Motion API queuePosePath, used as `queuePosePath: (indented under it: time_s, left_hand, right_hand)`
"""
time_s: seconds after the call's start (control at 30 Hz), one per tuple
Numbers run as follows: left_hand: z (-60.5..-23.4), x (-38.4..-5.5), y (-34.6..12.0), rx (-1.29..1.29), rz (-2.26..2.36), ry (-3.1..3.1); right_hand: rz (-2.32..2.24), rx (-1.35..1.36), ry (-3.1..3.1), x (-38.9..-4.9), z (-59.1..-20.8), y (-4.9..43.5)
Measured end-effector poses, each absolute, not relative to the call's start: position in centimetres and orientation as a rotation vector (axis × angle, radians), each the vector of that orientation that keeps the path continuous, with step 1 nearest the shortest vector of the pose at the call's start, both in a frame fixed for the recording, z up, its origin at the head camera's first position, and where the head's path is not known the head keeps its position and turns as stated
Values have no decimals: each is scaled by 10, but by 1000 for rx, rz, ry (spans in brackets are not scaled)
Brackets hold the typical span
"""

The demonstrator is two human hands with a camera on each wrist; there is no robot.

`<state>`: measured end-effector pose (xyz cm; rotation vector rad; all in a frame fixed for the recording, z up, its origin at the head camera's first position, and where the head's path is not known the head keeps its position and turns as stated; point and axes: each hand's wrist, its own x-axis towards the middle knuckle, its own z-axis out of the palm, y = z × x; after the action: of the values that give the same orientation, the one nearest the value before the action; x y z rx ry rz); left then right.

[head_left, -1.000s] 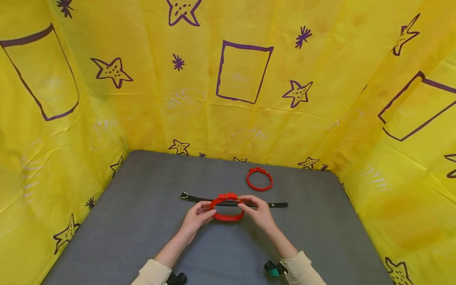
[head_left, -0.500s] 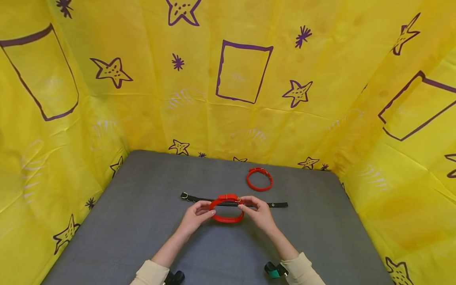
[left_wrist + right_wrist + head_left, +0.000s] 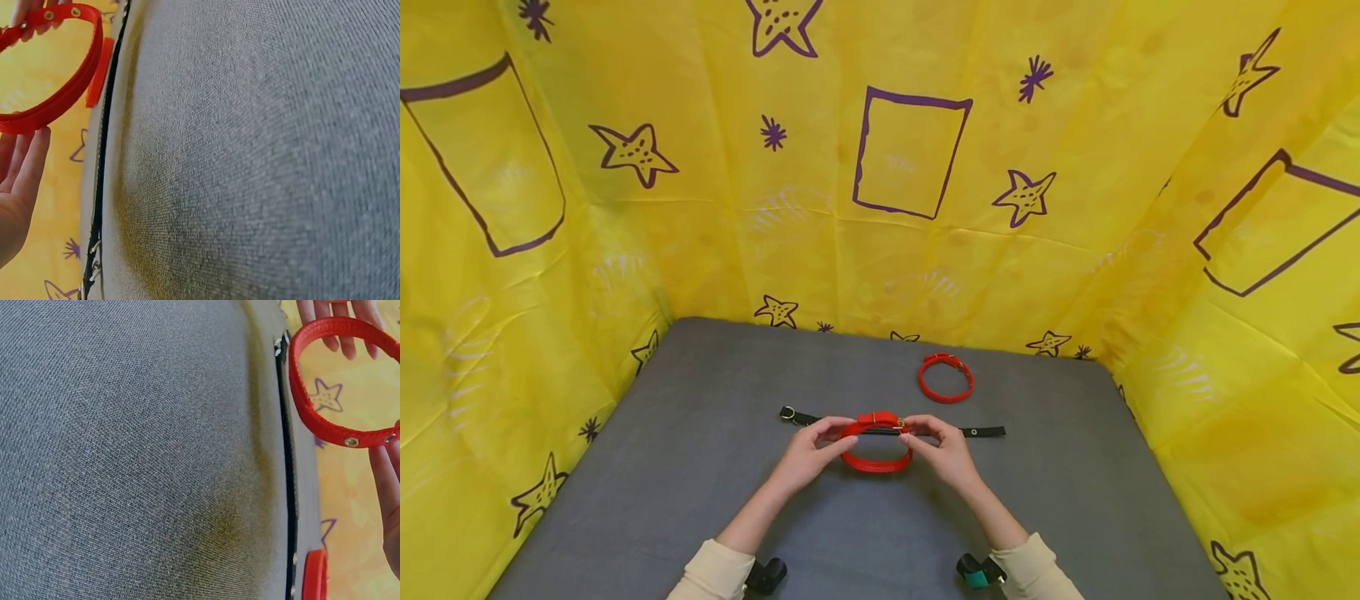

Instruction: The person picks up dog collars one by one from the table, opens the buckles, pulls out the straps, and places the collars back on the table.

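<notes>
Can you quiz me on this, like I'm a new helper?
1. True or false: the black strap is buckled into a ring.
2. How many hands hold the nearer red collar?
3. Where is the farther red collar? A: on the gray table, beyond the black strap. B: hanging on the wall. C: around a wrist.

Key: 1. False, it lies stretched out. 2. Two, the left hand and right hand. 3. A.

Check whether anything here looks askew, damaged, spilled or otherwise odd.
Nothing looks damaged or spilled. Only the black collar stands out, mildly: it lies unfastened and straight on the gray tabletop, while the held red collar, between left hand and right hand, and the farther red collar form loops.
</notes>
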<state>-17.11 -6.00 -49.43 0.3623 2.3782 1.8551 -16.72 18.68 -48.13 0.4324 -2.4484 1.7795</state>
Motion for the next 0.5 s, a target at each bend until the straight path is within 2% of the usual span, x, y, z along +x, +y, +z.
queuePosePath:
  time_s: [0.23, 0.5]
  left_hand:
    - [-488, -165, -57, 380, 1853, 2435]
    - [-524, -176, -54, 369, 1872, 2494]
  right_hand:
    - [1787, 426, -2456, -167, -482, 188]
    - [1852, 421, -2443, -166, -482, 189]
